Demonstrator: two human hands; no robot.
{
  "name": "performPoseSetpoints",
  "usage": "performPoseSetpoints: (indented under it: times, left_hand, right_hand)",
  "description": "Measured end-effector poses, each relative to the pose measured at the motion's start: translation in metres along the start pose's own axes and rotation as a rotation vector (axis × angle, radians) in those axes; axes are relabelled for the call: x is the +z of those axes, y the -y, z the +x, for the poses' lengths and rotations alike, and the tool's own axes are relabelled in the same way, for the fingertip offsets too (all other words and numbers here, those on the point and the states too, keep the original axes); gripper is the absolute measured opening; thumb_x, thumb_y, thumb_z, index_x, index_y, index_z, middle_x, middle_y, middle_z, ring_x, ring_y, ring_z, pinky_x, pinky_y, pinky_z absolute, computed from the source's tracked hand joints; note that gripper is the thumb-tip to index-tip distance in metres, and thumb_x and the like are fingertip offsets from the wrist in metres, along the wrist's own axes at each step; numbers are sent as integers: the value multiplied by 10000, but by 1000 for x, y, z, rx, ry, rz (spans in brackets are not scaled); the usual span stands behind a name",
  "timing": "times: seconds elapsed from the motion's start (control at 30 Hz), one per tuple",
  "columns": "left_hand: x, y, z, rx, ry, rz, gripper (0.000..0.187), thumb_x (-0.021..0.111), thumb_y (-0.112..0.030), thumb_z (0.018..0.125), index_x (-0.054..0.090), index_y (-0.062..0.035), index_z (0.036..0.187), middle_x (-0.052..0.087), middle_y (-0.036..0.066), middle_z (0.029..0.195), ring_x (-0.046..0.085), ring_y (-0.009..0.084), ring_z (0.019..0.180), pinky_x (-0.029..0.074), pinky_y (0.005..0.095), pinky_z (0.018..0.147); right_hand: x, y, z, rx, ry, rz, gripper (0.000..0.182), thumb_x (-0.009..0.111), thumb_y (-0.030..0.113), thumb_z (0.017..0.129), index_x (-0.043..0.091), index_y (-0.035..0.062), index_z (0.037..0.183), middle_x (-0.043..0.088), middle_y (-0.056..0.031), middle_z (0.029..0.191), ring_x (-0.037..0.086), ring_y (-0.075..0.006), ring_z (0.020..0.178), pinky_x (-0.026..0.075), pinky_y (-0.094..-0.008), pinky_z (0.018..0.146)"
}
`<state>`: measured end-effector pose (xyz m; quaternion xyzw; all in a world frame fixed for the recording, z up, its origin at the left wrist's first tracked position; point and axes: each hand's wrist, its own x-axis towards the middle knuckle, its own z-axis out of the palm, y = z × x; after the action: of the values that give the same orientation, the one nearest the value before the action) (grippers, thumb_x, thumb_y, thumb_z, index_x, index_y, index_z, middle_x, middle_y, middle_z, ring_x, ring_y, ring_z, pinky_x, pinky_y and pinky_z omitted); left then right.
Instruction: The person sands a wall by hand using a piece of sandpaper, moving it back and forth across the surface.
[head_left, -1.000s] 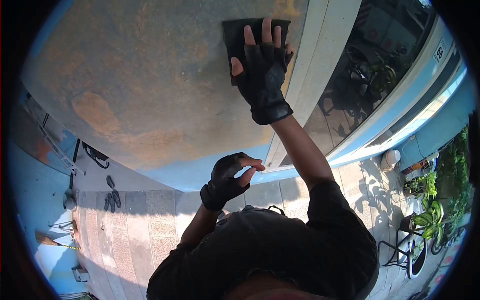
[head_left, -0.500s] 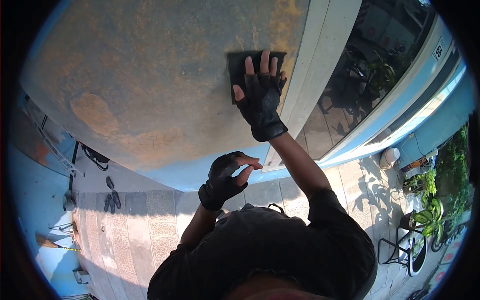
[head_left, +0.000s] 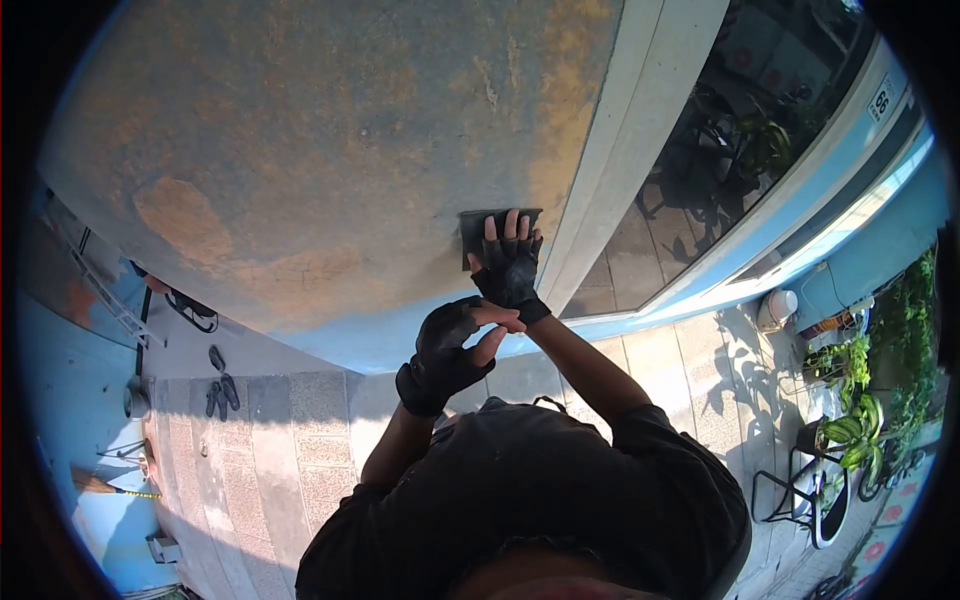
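Note:
Both hands wear black fingerless gloves. My right hand (head_left: 510,262) lies flat with its fingers spread, pressing a dark square sheet (head_left: 472,238) against the wall (head_left: 330,150). That wall is patchy grey and orange-brown, with light blue along its lower edge. Below and to the left, my left hand (head_left: 448,350) is raised in front of my chest, away from the sheet. Its thumb and fingers are curved towards each other with a gap between them, and nothing shows in them.
A pale frame and dark glass window (head_left: 690,190) stand right of the wall. Sandals (head_left: 222,395) lie on the paved floor (head_left: 320,430) at left. At right are a white bucket (head_left: 780,306), potted plants (head_left: 853,432) and a black metal chair (head_left: 790,500).
My right hand and the dark sheet have moved down the wall, closer to my body and my left hand. My left hand has hardly moved.

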<state>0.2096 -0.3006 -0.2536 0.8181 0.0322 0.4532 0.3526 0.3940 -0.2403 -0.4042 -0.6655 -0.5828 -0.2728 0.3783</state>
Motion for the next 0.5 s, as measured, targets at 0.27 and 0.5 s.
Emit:
performPoseSetpoints:
  times: [0.27,0.5]
  left_hand:
    - [3,3,-1,4,0,-32,162,661,-5,914,696,-22,1071,775,108,904,739,258,789,578,347,741]
    - [3,0,-5,-20,-46,-52,161,666,-1,904,704,-23,1059,774,114,907,742,254,805,577,345,751]
  right_hand:
    - [-97,22,162,11,-284,22,734,605,443,956,384,151,1592,234,-272,1665,216,-491,1523,165,-707,1137]
    - [-25,9,59,-22,-160,-31,751,627,438,948,376,117,1580,242,-318,1637,244,-541,1484,185,-717,1137]
